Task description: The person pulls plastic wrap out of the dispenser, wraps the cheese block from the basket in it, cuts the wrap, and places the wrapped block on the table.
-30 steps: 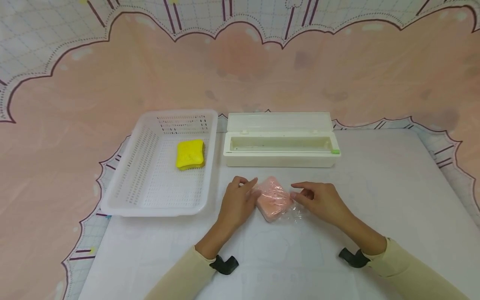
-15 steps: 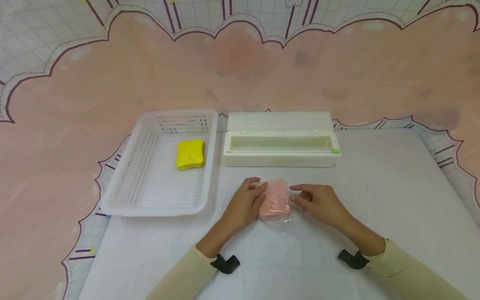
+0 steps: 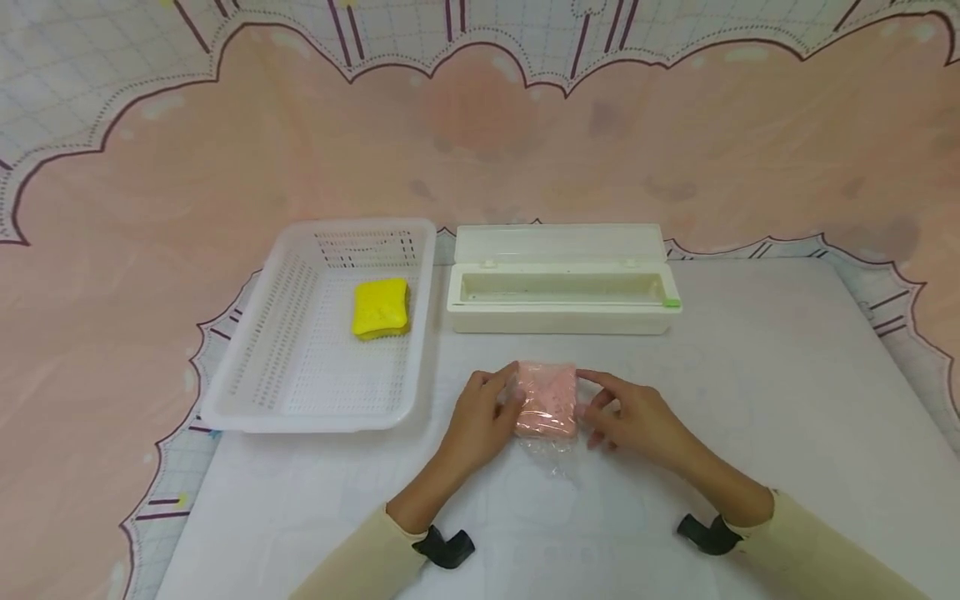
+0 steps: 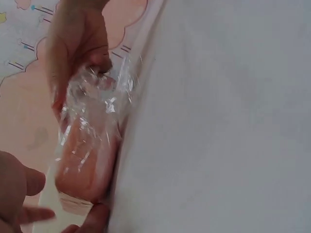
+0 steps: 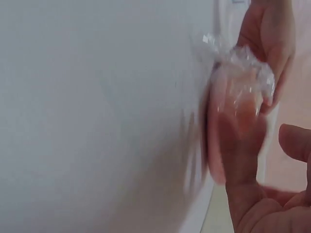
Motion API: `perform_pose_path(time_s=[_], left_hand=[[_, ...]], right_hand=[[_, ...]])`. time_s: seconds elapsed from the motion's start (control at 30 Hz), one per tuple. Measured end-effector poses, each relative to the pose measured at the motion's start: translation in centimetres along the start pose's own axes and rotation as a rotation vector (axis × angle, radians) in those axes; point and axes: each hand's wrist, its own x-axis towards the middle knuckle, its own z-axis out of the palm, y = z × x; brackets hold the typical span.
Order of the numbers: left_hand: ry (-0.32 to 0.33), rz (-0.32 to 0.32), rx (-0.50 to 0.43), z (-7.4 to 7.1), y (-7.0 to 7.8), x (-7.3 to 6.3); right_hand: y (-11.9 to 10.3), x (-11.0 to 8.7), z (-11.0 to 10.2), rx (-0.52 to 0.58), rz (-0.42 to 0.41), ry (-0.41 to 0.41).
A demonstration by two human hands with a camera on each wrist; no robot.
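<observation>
A pink sponge wrapped in clear plastic film lies on the white table in front of me, with a loose film end crumpled toward my side. My left hand holds its left edge, thumb at the near part and index finger at the far corner. At the right edge, my right hand touches the far corner with an outstretched index finger. In the right wrist view, a right finger lies along the wrapped sponge, while the thumb stands apart. The sponge's underside is hidden.
A white perforated basket stands at left, a yellow sponge inside it. Behind my hands is a long white box with its lid raised and a green slider at its right end. A patterned cloth hangs behind.
The wrapped pink sponge has turned from a diagonal position to square with the table, its loose film now pointing toward me. My right index finger has extended to its far corner.
</observation>
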Motion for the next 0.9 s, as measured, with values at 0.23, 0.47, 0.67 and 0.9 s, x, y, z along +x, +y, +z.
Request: perform_pose_path(time_s=[0.23, 0.47, 0.67, 0.9], left_hand=[[-0.140, -0.264, -0.473, -0.4, 0.3, -1.3], [-0.132, -0.333, -0.604, -0.4, 0.9, -2.6], [-0.151, -0.067, -0.325, -0.8, 0.9, -3.1], [-0.046, 0.134, -0.099, 0.3, 0.9, -2.7]], right_hand=[[-0.5, -1.3, 1.8, 0.405, 0.195, -0.135], [-0.7, -2.2, 3.2, 0.501, 0.225, -0.046], [-0.8, -2.6, 3.1, 0.414, 0.134, 0.025], [-0.7, -2.3, 3.4, 0.508, 0.057, 0.033]])
